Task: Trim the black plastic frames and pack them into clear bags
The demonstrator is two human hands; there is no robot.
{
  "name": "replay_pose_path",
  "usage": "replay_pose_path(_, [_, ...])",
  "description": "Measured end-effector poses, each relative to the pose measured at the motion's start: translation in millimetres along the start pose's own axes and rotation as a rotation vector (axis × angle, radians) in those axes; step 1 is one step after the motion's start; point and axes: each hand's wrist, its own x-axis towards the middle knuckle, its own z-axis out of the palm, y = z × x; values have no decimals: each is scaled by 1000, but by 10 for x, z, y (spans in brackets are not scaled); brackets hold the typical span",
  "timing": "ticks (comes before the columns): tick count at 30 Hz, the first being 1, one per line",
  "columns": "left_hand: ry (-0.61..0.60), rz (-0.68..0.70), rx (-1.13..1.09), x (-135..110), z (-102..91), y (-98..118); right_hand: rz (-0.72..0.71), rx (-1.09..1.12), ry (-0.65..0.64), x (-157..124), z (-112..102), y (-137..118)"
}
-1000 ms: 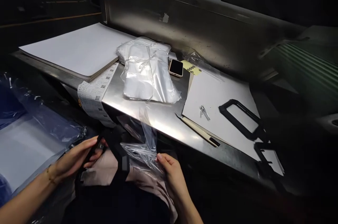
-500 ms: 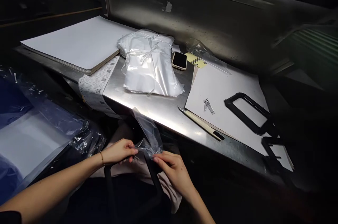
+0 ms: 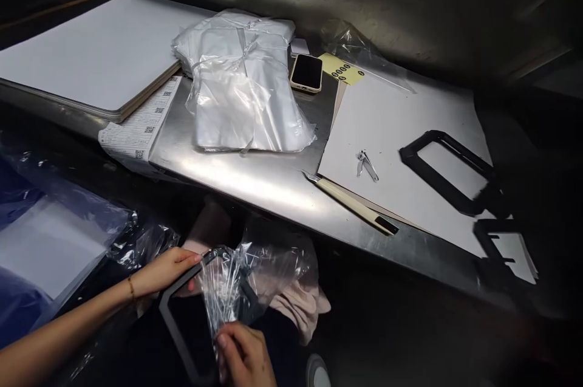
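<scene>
A black plastic frame [image 3: 171, 317] is held low over my lap, in front of the table edge. My left hand [image 3: 166, 270] pinches its upper left corner between thumb and fingers. Over the frame's right side lies a clear plastic bag [image 3: 228, 284], bunched and creased into folds. The fingers of my right hand [image 3: 243, 350] are closed on the gathered plastic near its lower end. The loose part of the bag spreads out to the right. The frame's lower right part is hidden by the bag and my right hand.
On the metal table [image 3: 218, 174] lie a tied stack of clear bags [image 3: 246, 95], a phone [image 3: 306, 73], white sheets [image 3: 91, 47], a craft knife [image 3: 355, 205], nail clippers [image 3: 367, 165] and two black frames, one a larger frame [image 3: 421, 156]. A blue plastic-lined container [image 3: 50, 247] stands left.
My right hand has moved down and left, pulling the bag over the frame. My left hand has shifted slightly left with the frame. The view has shifted too.
</scene>
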Motion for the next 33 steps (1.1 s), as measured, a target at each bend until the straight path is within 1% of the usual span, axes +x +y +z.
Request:
replay_pose_path(5, [64, -66, -11, -3, -116, -265, -5, 66, -41, 383, -160, -80])
replay_pose_path(8, [96, -83, -28, -7, -143, -302, -34, 64, -55, 535, -306, -135])
replay_pose_path(11, [113, -66, -60, -10, -182, -172, -69, 19, -14, 686, -506, -204])
replay_pose_path(15, [127, -36, -155, -34, -230, 166, -161, -78, 28, 829, -766, -352])
replay_pose_path(17, [132, -15, -222, -70, -199, 341, -231, -141, 27, 849, -801, -423])
replay_pose_path(18, [126, -2, -258, -97, -161, 418, -273, -176, 19, 849, -782, -448])
replay_pose_path(20, [73, 15, -329, -173, -52, 531, -354, -246, -7, 841, -691, -474])
replay_pose_path(22, [-7, 16, -398, -271, 58, 568, -419, -299, -30, 829, -585, -477])
replay_pose_path(24, [-76, 1, -476, -364, 116, 513, -463, -323, -40, 815, -528, -475])
replay_pose_path(26, [-134, -54, -578, -411, 102, 384, -485, -316, -56, 791, -521, -481])
replay_pose_path(27, [-172, -102, -642, -403, 78, 306, -493, -304, -78, 774, -513, -484])
replay_pose_path(29, [-246, -216, -804, -313, 31, 157, -495, -268, -136, 722, -435, -482])
replay_pose_path(30, [-263, -266, -893, -234, 21, 96, -482, -246, -160, 688, -352, -472])
replay_pose_path(31, [-259, -303, -976, -139, 25, 47, -454, -226, -174, 647, -242, -454])
replay_pose_path(33, [-208, -358, -1087, 64, 65, -21, -359, -183, -162, 555, 17, -399])
